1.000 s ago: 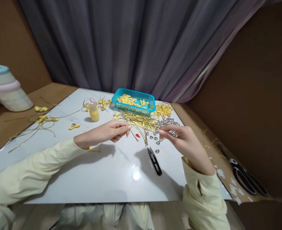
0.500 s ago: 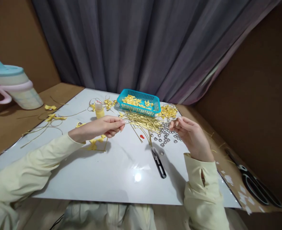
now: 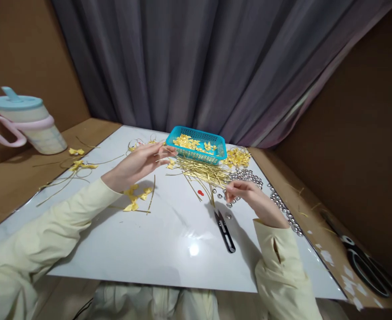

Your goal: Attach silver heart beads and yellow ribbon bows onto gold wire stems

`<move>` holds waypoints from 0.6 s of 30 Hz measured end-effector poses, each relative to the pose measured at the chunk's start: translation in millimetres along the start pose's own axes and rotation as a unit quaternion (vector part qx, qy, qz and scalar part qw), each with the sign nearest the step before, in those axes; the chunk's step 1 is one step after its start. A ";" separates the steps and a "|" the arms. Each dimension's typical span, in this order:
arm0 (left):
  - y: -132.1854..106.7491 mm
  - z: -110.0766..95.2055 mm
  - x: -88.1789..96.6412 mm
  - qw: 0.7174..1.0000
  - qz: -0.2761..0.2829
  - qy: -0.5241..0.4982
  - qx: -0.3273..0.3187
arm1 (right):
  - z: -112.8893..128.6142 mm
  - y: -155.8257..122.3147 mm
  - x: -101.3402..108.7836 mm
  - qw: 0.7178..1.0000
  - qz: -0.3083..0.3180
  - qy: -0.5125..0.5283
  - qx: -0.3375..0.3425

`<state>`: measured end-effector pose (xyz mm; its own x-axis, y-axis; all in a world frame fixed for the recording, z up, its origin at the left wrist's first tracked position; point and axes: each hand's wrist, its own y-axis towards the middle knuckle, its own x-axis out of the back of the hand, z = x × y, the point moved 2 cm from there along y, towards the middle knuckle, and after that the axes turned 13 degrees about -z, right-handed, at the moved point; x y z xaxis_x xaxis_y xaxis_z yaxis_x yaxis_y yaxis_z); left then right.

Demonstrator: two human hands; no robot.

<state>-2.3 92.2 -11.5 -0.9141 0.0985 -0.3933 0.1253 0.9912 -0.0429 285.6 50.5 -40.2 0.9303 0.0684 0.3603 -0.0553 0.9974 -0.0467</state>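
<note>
- Head view: left hand (image 3: 138, 162), left of centre, is loosely open, fingers apart; whether a thin strand lies in it I cannot tell.
- Right hand (image 3: 249, 195), right of centre, has its fingers curled inward near the silver beads (image 3: 247, 176); any hold is hidden.
- Gold strands (image 3: 202, 171), thin and mostly straight, lie loosely heaped at centre, just below the blue basket (image 3: 216, 158).

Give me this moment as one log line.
left hand: open near basket | right hand: pinched shut near beads, contents unclear | snips: untouched on table
</note>
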 end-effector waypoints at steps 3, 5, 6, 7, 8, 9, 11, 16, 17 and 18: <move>2.1 -2.7 0.5 0.996 -0.013 -0.079 0.037 | -3.9 4.0 -15.5 0.998 0.046 -0.037 -0.009; 3.1 -4.2 1.2 0.992 -0.016 -0.117 0.044 | -8.2 6.8 -26.3 0.996 0.070 -0.059 -0.012; 3.5 -4.8 1.6 0.990 -0.018 -0.132 0.044 | -10.7 7.9 -31.2 0.994 0.079 -0.069 -0.012; 3.7 -5.5 1.8 0.988 -0.021 -0.143 0.045 | -13.4 8.7 -35.7 0.993 0.086 -0.079 -0.011; 3.8 -6.2 2.1 0.987 -0.027 -0.153 0.046 | -16.2 9.0 -39.6 0.992 0.091 -0.089 -0.010; 3.8 -6.9 2.1 0.985 -0.031 -0.162 0.049 | -19.1 9.0 -43.0 0.990 0.095 -0.099 -0.008; 3.4 -8.3 1.5 0.982 -0.028 -0.178 0.055 | -24.7 8.5 -48.2 0.988 0.101 -0.117 -0.003; 2.4 -7.4 -0.7 0.985 0.020 -0.163 0.055 | -31.3 10.8 -55.8 0.984 0.100 -0.146 0.023; 2.4 -6.4 -0.5 0.988 0.025 -0.147 0.049 | -29.6 11.3 -56.2 0.983 0.096 -0.150 0.030; 2.4 -5.4 0.0 0.991 0.027 -0.127 0.042 | -26.6 10.8 -55.8 0.983 0.089 -0.155 0.037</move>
<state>-4.1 95.1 -6.7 -0.7806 0.1148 -0.6144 0.2124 0.9732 -0.0881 242.7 56.8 -85.6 0.7485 0.2352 0.6200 -0.2441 0.9671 -0.0721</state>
